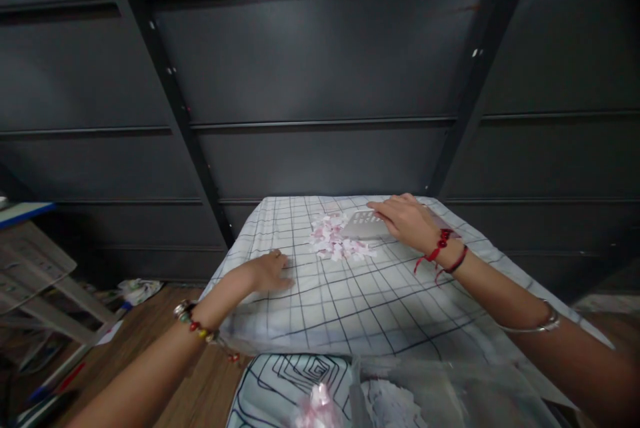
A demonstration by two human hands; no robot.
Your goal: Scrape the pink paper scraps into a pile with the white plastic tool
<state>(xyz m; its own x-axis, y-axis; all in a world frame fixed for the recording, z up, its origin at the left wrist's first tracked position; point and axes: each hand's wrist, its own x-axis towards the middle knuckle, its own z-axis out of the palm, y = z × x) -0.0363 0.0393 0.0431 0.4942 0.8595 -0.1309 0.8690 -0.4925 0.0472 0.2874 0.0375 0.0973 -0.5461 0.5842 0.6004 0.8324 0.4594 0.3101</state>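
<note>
A loose pile of small white and pink paper scraps (333, 238) lies on the checked white cloth (345, 295) that covers the table. My right hand (407, 218) grips the upper edge of a white perforated plastic piece (363, 227), tilted against the right side of the pile. Whether it is a small basket or a flat scoop I cannot make out. To the left of the scraps, my left hand (267, 273) is low over the cloth, fingers apart and slightly blurred, with nothing in it. A pinkish item behind my right wrist is mostly hidden.
A clear plastic bin (450, 391) with whitish contents stands at the near edge. Beside it, a shiny pink bundle (320, 408) rests on a patterned surface (280, 381). Dark metal panels (320, 61) rise behind the table. At left stands another table (30, 261).
</note>
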